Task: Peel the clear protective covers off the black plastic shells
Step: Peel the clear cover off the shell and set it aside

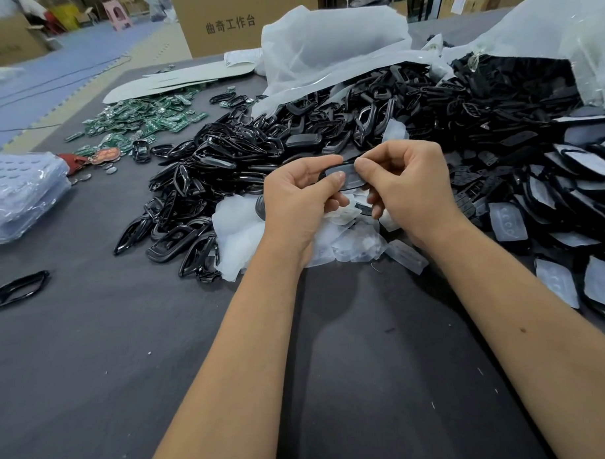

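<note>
Grey felt table (93, 357), cardboard boxes (225, 22) behind; left hand (293, 202) and right hand (409, 187) both pinch one black shell (349, 178) over the heaps.

1. One view only, head-worn, so no shared area is given.
2. The scene is looked at forward and down, across the grey tabletop (93, 357).
3. Both forearms are seen entering from the bottom edge; the left hand (296, 198) and right hand (409, 187) are framed near centre, close to the lens.
4. Wide-angle bending is seen at the edges; floor and a cardboard box (242, 22) are caught at the top.
</note>
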The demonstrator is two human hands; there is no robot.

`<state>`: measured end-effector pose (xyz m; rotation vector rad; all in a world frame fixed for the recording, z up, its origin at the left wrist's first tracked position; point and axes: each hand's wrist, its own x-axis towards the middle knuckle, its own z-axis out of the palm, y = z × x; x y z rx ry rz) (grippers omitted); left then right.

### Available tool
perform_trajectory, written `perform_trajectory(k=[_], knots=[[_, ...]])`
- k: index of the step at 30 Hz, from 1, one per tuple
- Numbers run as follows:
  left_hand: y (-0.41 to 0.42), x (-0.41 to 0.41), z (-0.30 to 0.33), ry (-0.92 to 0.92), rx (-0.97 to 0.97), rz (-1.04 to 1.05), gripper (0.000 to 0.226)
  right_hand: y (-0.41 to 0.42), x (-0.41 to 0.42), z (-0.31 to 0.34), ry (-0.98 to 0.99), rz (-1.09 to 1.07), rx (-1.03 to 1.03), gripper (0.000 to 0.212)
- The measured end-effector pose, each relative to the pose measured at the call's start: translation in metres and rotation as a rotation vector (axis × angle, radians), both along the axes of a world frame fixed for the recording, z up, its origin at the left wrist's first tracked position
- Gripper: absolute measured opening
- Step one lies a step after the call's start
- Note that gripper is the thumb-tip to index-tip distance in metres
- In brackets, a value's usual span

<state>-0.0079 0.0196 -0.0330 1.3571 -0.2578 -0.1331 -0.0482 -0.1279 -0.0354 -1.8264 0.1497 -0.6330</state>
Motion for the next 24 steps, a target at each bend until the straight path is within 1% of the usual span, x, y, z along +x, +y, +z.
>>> perform_trajectory(k=[2, 4, 5, 6, 9, 10, 13, 14, 16, 17, 18, 19, 21, 23, 24], knots=[[0.0, 0.0, 0.001, 0.044, -0.022, -0.005, 0.02, 0.001, 0.0, 0.001, 0.006, 0.012, 0.035, 0.01], [0.0, 0.0, 0.002, 0.09, -0.049, 0.003, 0.02, 0.003, -0.001, 0.001, 0.002, 0.029, 0.05, 0.003], [0.0, 0.0, 0.003, 0.116, -0.066, 0.01, 0.021, 0.004, -0.002, 0.001, -0.011, 0.031, 0.035, 0.006], [-0.001, 0.0, 0.003, 0.14, -0.083, 0.017, 0.022, 0.004, -0.003, 0.002, -0.032, 0.035, -0.021, 0.007], [-0.001, 0.0, 0.006, 0.213, -0.139, 0.049, 0.022, 0.007, -0.006, 0.005, -0.141, 0.089, -0.29, 0.01], [0.0, 0.002, 0.007, 0.253, -0.174, 0.065, 0.021, 0.008, -0.007, 0.005, -0.171, 0.128, -0.337, 0.011], [0.005, 0.006, 0.009, 0.356, -0.279, 0.077, 0.019, 0.008, -0.008, 0.004, -0.181, 0.217, -0.403, 0.019], [0.007, 0.006, 0.01, 0.364, -0.288, 0.061, 0.019, 0.008, -0.008, 0.004, -0.179, 0.215, -0.427, 0.021], [0.009, 0.006, 0.011, 0.363, -0.304, 0.007, 0.023, 0.008, -0.006, 0.003, -0.178, 0.172, -0.417, 0.018], [0.01, 0.006, 0.012, 0.366, -0.328, -0.023, 0.027, 0.009, -0.005, 0.003, -0.17, 0.145, -0.354, 0.015], [0.01, 0.005, 0.013, 0.364, -0.352, -0.041, 0.031, 0.011, -0.003, 0.003, -0.148, 0.122, -0.234, 0.011], [0.009, 0.004, 0.014, 0.348, -0.37, -0.051, 0.03, 0.013, -0.003, 0.004, -0.112, 0.108, -0.078, 0.008], [0.006, 0.002, 0.013, 0.268, -0.323, -0.035, 0.018, 0.015, -0.002, 0.006, -0.028, 0.121, 0.232, 0.009], [0.003, 0.001, 0.011, 0.196, -0.235, 0.003, 0.029, 0.014, -0.002, 0.008, 0.068, 0.202, 0.469, 0.015], [0.003, 0.0, 0.011, 0.188, -0.211, 0.015, 0.031, 0.013, -0.003, 0.009, 0.101, 0.255, 0.55, 0.017]])
